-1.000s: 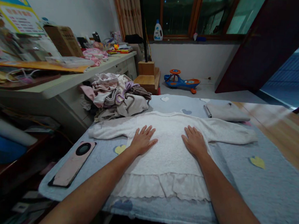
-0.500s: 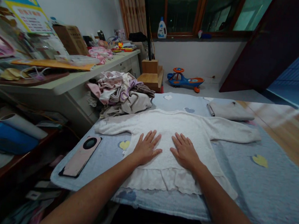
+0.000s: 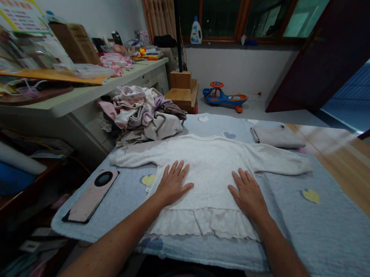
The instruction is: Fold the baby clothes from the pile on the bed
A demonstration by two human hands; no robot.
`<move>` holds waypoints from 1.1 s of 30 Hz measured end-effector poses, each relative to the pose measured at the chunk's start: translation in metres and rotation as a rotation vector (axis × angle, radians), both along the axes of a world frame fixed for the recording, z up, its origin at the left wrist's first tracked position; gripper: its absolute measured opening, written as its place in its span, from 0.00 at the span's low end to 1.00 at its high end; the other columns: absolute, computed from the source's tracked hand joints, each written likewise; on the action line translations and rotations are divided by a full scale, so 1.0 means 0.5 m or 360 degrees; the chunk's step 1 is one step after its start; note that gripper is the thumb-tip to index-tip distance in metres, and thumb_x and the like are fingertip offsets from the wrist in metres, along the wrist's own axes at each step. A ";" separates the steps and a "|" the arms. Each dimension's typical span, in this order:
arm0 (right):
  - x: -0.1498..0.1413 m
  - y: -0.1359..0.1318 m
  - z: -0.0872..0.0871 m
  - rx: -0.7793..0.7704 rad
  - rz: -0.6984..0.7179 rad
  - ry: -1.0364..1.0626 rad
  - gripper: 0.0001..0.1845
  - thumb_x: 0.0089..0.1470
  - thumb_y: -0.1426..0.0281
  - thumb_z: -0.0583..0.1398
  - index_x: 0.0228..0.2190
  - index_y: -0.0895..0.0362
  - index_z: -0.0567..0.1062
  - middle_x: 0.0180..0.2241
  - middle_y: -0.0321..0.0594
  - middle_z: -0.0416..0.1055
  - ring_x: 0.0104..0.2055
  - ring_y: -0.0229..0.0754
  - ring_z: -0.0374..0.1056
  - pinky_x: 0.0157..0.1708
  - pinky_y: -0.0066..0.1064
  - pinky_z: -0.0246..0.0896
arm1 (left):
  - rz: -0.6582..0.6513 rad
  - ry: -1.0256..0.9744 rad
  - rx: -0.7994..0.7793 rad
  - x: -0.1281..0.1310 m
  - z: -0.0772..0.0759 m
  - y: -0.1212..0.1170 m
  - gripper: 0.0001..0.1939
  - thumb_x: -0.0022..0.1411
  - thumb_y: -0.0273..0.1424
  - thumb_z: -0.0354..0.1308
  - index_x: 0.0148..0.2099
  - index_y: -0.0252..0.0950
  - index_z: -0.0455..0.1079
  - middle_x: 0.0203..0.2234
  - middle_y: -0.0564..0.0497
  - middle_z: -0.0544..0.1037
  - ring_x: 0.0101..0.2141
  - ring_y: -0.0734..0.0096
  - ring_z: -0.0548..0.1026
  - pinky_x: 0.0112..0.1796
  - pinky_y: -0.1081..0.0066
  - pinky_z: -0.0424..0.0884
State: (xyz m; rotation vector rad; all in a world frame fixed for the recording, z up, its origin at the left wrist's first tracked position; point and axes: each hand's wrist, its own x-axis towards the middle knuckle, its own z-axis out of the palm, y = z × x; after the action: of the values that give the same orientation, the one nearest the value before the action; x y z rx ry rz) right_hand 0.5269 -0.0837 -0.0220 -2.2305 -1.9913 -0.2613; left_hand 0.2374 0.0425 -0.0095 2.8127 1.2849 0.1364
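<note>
A white long-sleeved baby garment with a ruffled lace hem lies spread flat, its sleeves stretched out to both sides. It rests on a pale blue blanket with heart patches. My left hand presses palm down on the garment's left side, fingers apart. My right hand lies flat on its right side, near the edge of the body. Neither hand grips the cloth. A pink-backed phone lies on the blanket to the left of my left hand.
A heap of crumpled clothes sits beyond the garment, and a folded grey garment lies at the far right. A cluttered white desk runs along the left. A wooden table surface shows on the right.
My hands have slid apart across the garment since half a second ago, and both lie lower than a second ago. The hem's right corner no longer sticks out.
</note>
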 end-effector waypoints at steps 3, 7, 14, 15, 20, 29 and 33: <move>-0.006 0.001 0.003 0.0007 -0.0028 -0.0026 0.30 0.64 0.58 0.50 0.60 0.62 0.66 0.64 0.54 0.57 0.67 0.59 0.50 0.64 0.48 0.47 | -0.0046 -0.0012 -0.0014 -0.014 0.002 -0.001 0.31 0.69 0.47 0.45 0.69 0.38 0.53 0.68 0.42 0.53 0.67 0.53 0.50 0.63 0.48 0.49; -0.008 0.000 0.002 0.0019 -0.0033 -0.0031 0.29 0.63 0.58 0.50 0.60 0.61 0.66 0.64 0.53 0.58 0.67 0.57 0.50 0.63 0.48 0.47 | -0.0070 -0.0016 -0.0005 -0.040 0.005 -0.005 0.29 0.70 0.44 0.45 0.68 0.38 0.57 0.67 0.43 0.56 0.66 0.56 0.52 0.63 0.54 0.50; -0.008 0.000 -0.004 0.0011 -0.0045 -0.0014 0.30 0.64 0.58 0.49 0.60 0.60 0.65 0.65 0.52 0.57 0.68 0.56 0.48 0.64 0.49 0.45 | 0.0310 0.0134 -0.0036 -0.069 0.010 -0.018 0.34 0.66 0.52 0.47 0.69 0.45 0.54 0.69 0.42 0.48 0.68 0.40 0.43 0.62 0.47 0.48; -0.009 0.000 -0.004 0.0007 -0.0044 -0.0014 0.30 0.64 0.58 0.49 0.61 0.60 0.65 0.65 0.52 0.57 0.68 0.56 0.48 0.64 0.49 0.45 | 0.0334 0.0156 -0.0069 -0.069 0.011 -0.019 0.35 0.66 0.53 0.47 0.70 0.46 0.52 0.70 0.41 0.47 0.68 0.39 0.42 0.61 0.46 0.48; -0.003 0.000 -0.007 0.0002 -0.0039 0.0034 0.30 0.64 0.58 0.49 0.60 0.60 0.65 0.65 0.53 0.56 0.68 0.57 0.48 0.63 0.50 0.47 | 0.0360 0.0164 -0.0055 -0.056 0.017 -0.024 0.35 0.66 0.52 0.47 0.69 0.41 0.54 0.69 0.37 0.50 0.67 0.38 0.44 0.61 0.39 0.43; -0.070 0.003 -0.002 -0.0015 0.0103 0.0235 0.29 0.64 0.61 0.48 0.61 0.61 0.63 0.66 0.55 0.54 0.68 0.56 0.47 0.63 0.51 0.47 | 0.0017 0.0032 -0.0043 -0.041 0.005 -0.048 0.32 0.68 0.48 0.46 0.68 0.37 0.54 0.69 0.40 0.51 0.68 0.52 0.47 0.63 0.51 0.48; -0.118 -0.022 0.009 -0.0081 0.0300 0.0159 0.29 0.63 0.60 0.50 0.62 0.56 0.62 0.67 0.49 0.51 0.69 0.54 0.45 0.64 0.52 0.42 | 0.0030 0.0007 -0.0059 -0.044 0.003 -0.045 0.32 0.68 0.48 0.47 0.68 0.39 0.55 0.69 0.43 0.52 0.68 0.51 0.47 0.63 0.50 0.49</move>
State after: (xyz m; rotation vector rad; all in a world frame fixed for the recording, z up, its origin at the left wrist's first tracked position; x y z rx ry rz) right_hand 0.4677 -0.0947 -0.0174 -2.0220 -2.1572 -0.0773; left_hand 0.2152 0.0198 -0.0079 2.7720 1.3013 0.1061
